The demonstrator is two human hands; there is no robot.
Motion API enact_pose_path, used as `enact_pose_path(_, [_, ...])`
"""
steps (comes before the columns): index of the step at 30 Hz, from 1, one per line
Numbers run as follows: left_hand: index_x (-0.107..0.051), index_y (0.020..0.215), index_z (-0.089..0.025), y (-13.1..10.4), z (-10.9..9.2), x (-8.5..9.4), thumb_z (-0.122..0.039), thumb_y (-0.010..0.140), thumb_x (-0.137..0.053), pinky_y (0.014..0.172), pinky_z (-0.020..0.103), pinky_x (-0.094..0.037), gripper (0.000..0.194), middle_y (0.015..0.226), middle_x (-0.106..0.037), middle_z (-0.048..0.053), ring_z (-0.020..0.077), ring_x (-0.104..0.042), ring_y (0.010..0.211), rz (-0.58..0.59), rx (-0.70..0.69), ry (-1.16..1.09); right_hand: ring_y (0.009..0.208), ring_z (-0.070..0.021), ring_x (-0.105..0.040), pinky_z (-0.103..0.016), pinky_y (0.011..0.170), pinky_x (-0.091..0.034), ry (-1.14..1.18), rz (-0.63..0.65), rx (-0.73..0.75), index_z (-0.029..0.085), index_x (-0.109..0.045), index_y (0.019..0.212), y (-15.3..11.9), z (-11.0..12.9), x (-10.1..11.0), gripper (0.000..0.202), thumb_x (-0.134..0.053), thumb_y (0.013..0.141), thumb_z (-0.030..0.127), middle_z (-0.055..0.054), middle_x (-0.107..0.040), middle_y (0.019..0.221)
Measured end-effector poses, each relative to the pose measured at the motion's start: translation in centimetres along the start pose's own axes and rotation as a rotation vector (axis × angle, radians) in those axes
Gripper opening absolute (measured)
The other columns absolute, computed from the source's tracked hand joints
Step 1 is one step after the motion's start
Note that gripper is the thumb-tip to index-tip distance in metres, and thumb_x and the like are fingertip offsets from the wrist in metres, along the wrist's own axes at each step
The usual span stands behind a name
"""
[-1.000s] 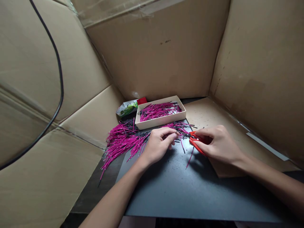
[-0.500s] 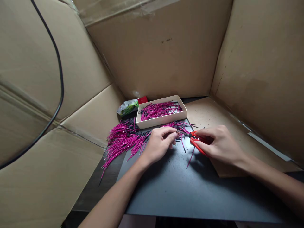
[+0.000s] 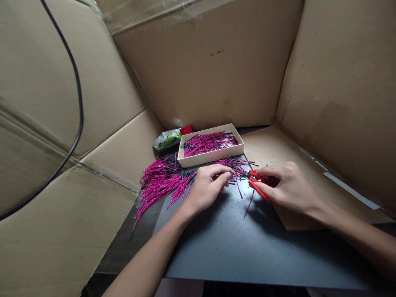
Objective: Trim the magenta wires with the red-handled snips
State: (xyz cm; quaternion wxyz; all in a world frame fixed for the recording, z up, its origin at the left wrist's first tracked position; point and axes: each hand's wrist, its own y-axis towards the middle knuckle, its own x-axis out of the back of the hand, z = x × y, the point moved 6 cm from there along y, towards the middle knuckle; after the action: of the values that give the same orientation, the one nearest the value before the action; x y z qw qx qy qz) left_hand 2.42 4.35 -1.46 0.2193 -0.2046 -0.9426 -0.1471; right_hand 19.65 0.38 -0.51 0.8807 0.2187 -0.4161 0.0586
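Observation:
My right hand (image 3: 286, 185) is closed around the red handles of a pair of pliers (image 3: 258, 187), whose dark jaws point left toward my other hand. My left hand (image 3: 212, 183) pinches a short wire, mostly hidden by the fingers, with a small dark end at the fingertips near the jaws. Beneath and behind my left hand spreads a heap of pink wires with black ends (image 3: 168, 179). A few loose pink wires (image 3: 249, 204) lie on the dark grey board (image 3: 216, 247) below the pliers.
A shallow cream box (image 3: 210, 157) holding many pink wires stands behind the hands. Left of it lie a green and white packet (image 3: 167, 140) and a red object (image 3: 186, 130). Cardboard walls (image 3: 198, 74) enclose the table; a black cable (image 3: 78, 103) hangs at left. Dark specks dot the board.
The plier jaws have drawn slightly right, away from my left fingertips. Both hands otherwise stay nearly where they were.

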Motion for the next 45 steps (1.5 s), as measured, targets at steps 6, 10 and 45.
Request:
enact_pose_path(6, [-0.071,0.091,-0.012,-0.01,-0.09,0.06,-0.027,0.088,-0.055,0.056,0.024,-0.046,0.022,0.079,-0.068,0.007,0.0121,-0.055,0.059,-0.005,-0.02,0.054,0.05,-0.0098,-0.044,-0.027,0.05,-0.029,0.011,0.015,0.002,0.015,-0.068,0.071,0.08,0.14,-0.01,0.019,-0.056,0.081,0.026,0.001,-0.058,0.055])
enact_pose_path(10, [-0.071,0.093,-0.013,0.0,-0.13,0.07,-0.026,0.09,-0.053,0.06,0.025,-0.047,0.022,0.086,-0.069,0.008,0.0135,-0.058,0.065,0.011,-0.044,0.08,0.05,-0.0097,-0.044,-0.028,0.051,-0.03,-0.007,0.027,0.022,0.015,-0.068,0.069,0.09,0.17,-0.07,0.021,-0.056,0.082,0.027,0.0,-0.059,0.056])
enact_pose_path(45, [-0.067,0.093,-0.013,-0.07,0.17,-0.2,-0.025,0.091,-0.049,0.063,0.025,-0.045,0.022,0.08,-0.063,0.005,0.0135,-0.054,0.067,0.067,-0.031,-0.037,0.053,-0.0109,-0.049,-0.028,0.053,-0.032,-0.028,-0.014,0.032,0.015,-0.072,0.079,-0.02,-0.01,-0.21,0.016,-0.058,0.08,0.024,-0.001,-0.064,0.061])
